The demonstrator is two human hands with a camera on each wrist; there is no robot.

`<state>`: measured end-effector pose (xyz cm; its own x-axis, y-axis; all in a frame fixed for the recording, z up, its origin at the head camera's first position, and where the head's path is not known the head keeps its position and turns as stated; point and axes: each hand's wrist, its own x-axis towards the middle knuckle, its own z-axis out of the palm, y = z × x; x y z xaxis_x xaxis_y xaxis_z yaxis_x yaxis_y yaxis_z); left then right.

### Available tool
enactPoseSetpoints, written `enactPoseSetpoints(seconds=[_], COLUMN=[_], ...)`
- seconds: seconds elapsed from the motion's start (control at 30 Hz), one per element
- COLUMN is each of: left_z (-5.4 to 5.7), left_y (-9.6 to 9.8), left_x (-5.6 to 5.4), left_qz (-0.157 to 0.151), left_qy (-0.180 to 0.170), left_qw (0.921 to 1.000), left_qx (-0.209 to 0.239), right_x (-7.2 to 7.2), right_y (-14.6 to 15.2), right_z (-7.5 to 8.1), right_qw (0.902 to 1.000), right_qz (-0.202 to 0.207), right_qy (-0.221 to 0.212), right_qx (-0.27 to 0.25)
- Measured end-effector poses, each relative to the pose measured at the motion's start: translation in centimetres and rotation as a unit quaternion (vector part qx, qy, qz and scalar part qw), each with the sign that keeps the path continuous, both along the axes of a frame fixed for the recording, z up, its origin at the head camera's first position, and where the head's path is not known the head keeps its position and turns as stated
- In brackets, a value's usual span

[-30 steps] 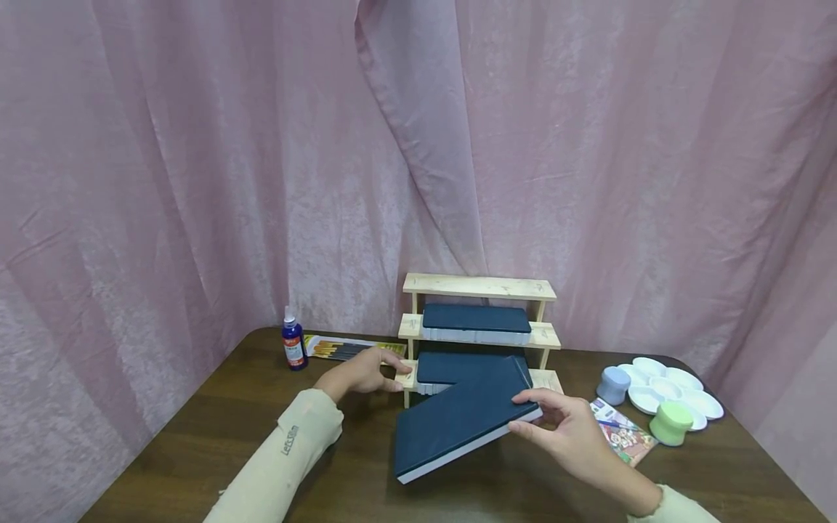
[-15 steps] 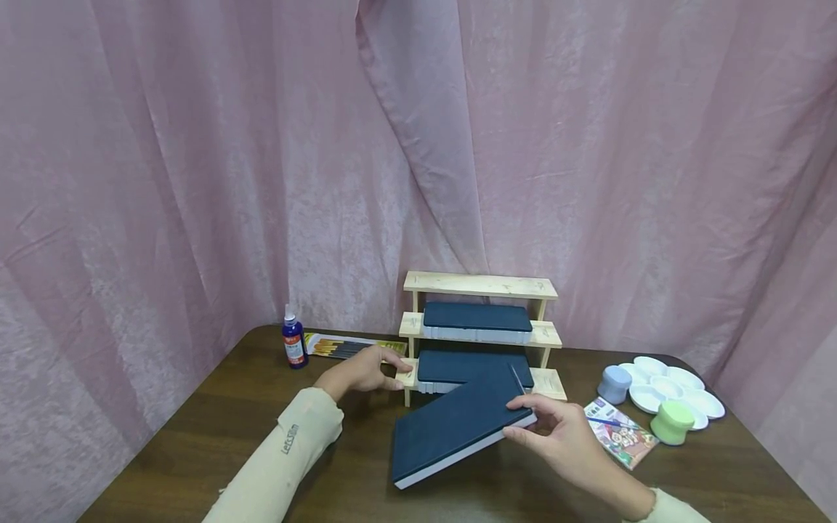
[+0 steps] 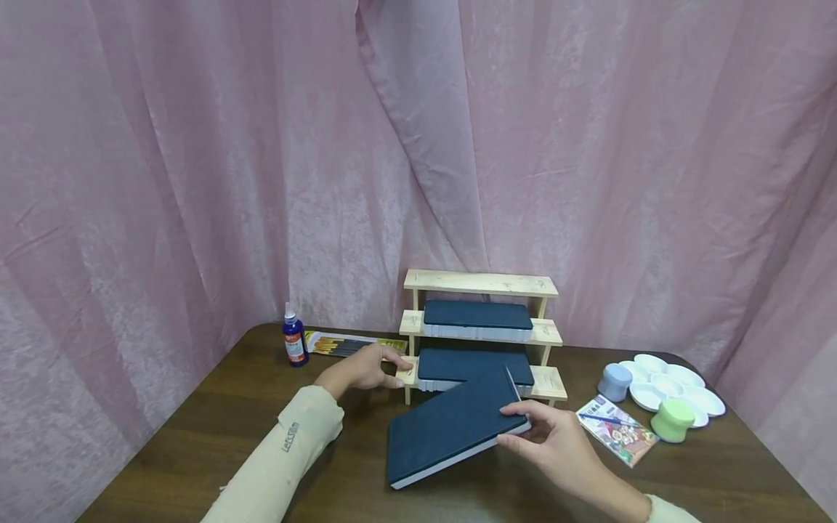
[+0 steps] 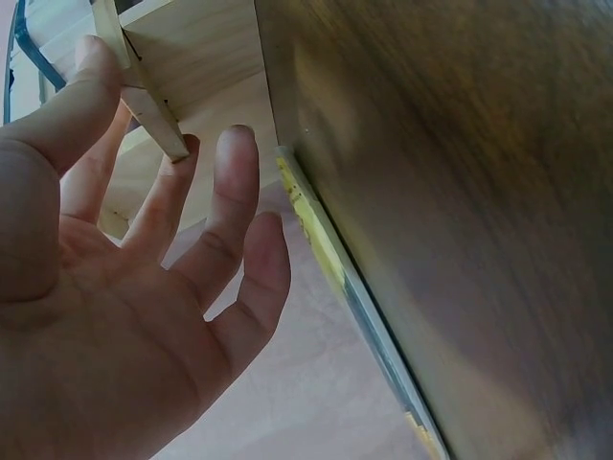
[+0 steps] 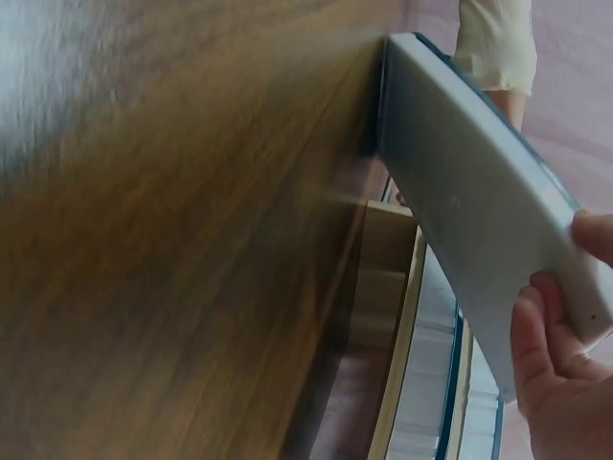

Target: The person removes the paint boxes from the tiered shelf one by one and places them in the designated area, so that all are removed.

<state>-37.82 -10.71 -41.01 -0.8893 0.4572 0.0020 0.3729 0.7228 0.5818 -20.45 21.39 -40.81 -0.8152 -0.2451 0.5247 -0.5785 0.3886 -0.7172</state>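
My right hand pinches the right end of a flat white box with a dark blue lid. The box tilts, its raised end in my fingers and its far left end low at the table. In the right wrist view its smooth white underside shows. My left hand holds the left end of the lowest step of a pale wooden tiered stand; in the left wrist view thumb and fingers lie around the board. Two similar blue-lidded boxes lie on the stand's middle step and lowest step.
Left of the stand are a blue bottle and a flat pack of brushes. On the right lie a colourful booklet with a blue brush on it, a white flower-shaped palette, a blue jar and a green jar.
My right hand has drawn the tilted box slightly left and toward me, uncovering more of the booklet. The left hand keeps its place at the stand.
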Motion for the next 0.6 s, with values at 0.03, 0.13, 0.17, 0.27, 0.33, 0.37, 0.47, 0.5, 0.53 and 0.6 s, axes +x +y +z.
enactPoseSetpoints(seconds=[0.03,0.13,0.17,0.27,0.33,0.37,0.47,0.5,0.53,0.6], left_z=[0.01,0.02,0.01,-0.01,-0.02,-0.03,-0.06,-0.07,-0.10,-0.13], left_y=[-0.01,-0.02,-0.03,-0.04,-0.06,-0.07,-0.14,-0.16,-0.17,-0.20], left_x=[-0.02,-0.09,-0.11,-0.16,-0.17,-0.17,-0.20,-0.20,-0.21,-0.22], left_qz=[0.000,0.001,0.000,-0.003,-0.007,-0.008,-0.011,-0.011,-0.011,-0.011], left_qy=[-0.002,-0.004,-0.004,0.000,0.002,0.002,0.002,0.001,0.000,0.001], left_qw=[1.0000,1.0000,1.0000,1.0000,1.0000,1.0000,0.9999,0.9999,0.9999,0.9999], left_qx=[0.001,0.001,0.001,-0.002,-0.004,-0.004,-0.005,-0.004,-0.003,-0.002], right_x=[0.09,0.33,0.40,0.53,0.64,0.70,0.84,0.88,0.91,0.90], right_y=[-0.07,-0.22,-0.25,-0.28,-0.28,-0.27,-0.34,-0.37,-0.41,-0.50], right_z=[0.04,0.12,0.13,0.18,0.21,0.23,0.30,0.32,0.33,0.33], right_qw=[1.0000,0.9998,0.9998,0.9995,0.9988,0.9983,0.9958,0.9950,0.9943,0.9938], right_qz=[-0.001,-0.006,-0.007,0.006,0.010,0.008,-0.021,-0.032,-0.041,-0.052], right_qy=[-0.006,-0.016,-0.017,-0.031,-0.047,-0.056,-0.084,-0.088,-0.089,-0.089], right_qx=[0.001,0.003,0.004,0.002,0.005,0.008,0.029,0.036,0.041,0.041])
